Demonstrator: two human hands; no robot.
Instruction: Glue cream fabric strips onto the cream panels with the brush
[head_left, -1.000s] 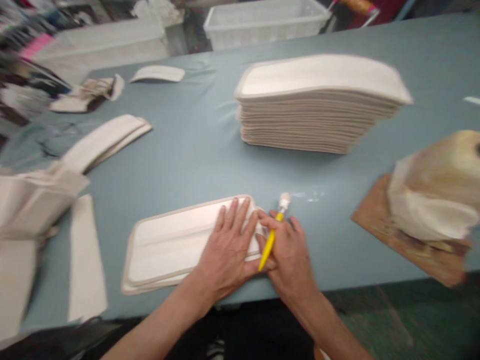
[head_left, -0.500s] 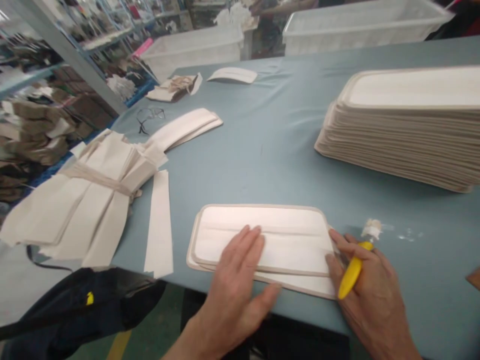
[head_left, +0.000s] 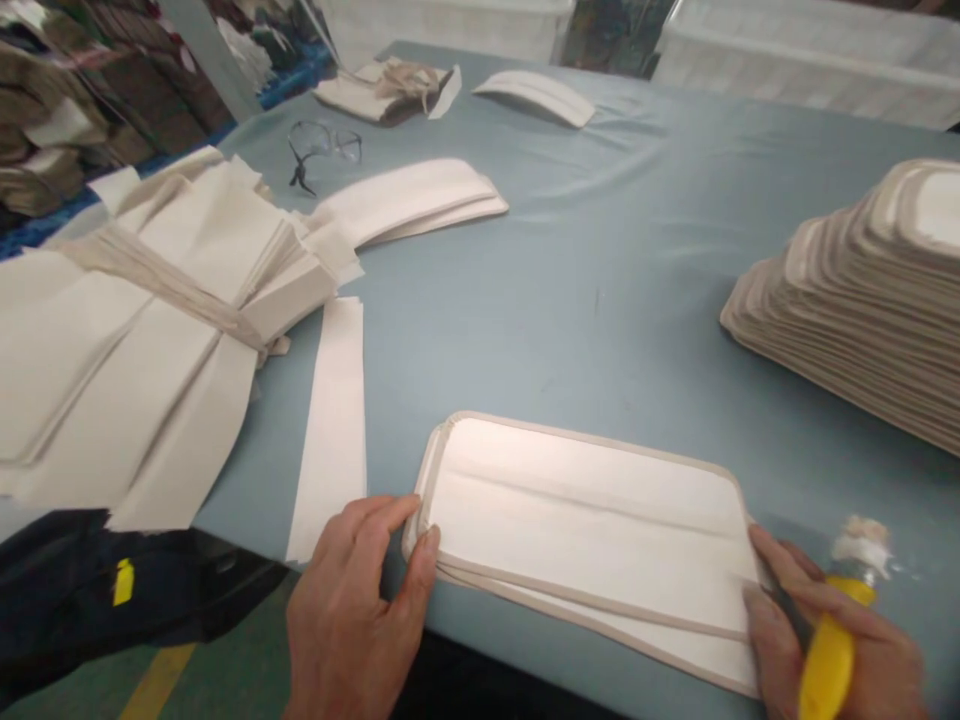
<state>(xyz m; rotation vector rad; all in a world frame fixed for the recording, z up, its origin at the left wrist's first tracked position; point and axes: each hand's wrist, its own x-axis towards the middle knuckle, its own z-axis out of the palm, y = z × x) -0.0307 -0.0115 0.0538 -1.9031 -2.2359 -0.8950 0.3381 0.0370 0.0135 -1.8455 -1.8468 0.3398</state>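
Observation:
In front of me lie a few flat off-white panels (head_left: 585, 520) with beige edging and rounded corners, slightly fanned at the near side. My left hand (head_left: 367, 590) pinches their left end between thumb and fingers. At the other end, my right hand (head_left: 847, 640) has its thumb and finger on the panel edge. That same hand also holds a brush with a yellow handle (head_left: 829, 660); its bristles (head_left: 861, 545) look coated in something white. A pale strip (head_left: 334, 420) lies left of the panels.
A tall stack of edged panels (head_left: 855, 310) stands on the right. A tied bundle of pale pieces (head_left: 150, 340) lies at left, near curved pieces (head_left: 412, 200) and eyeglasses (head_left: 326, 145). White plastic bins (head_left: 810, 60) line the far side of the blue-grey table (head_left: 547, 310).
My left hand has moved from flat on top of the panel to its left end, where it now grips. The right hand keeps the brush at the right end. The camera view has shifted.

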